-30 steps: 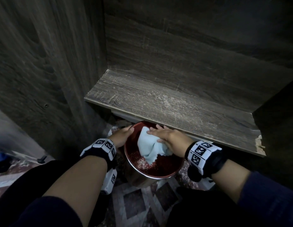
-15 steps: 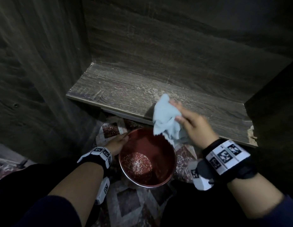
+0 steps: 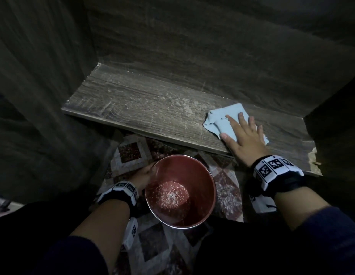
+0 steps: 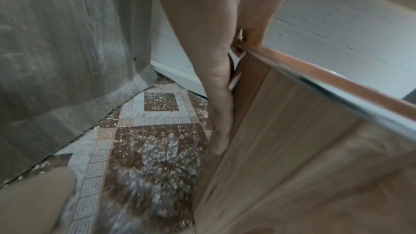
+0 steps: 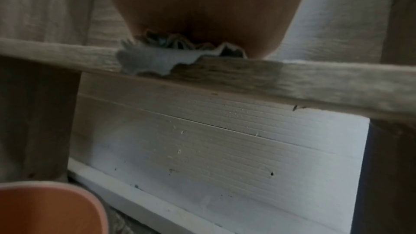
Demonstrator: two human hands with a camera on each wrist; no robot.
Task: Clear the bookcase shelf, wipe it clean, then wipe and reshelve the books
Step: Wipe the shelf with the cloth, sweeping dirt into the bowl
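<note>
Left hand (image 3: 144,175) mostly behind bucket (image 3: 192,175) rim; cloth (image 3: 222,118) half under right hand (image 3: 244,139); wrist views blurred.

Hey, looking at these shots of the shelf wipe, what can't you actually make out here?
- Shelf under the cloth: hidden in the head view by the cloth and right hand.
- Right hand's fingers: out of sight in the right wrist view, behind the palm and bunched cloth.
- Left hand: mostly behind the bucket rim in the head view.
- Books: in no view.
- White specks in the bucket: too small to identify.
</note>
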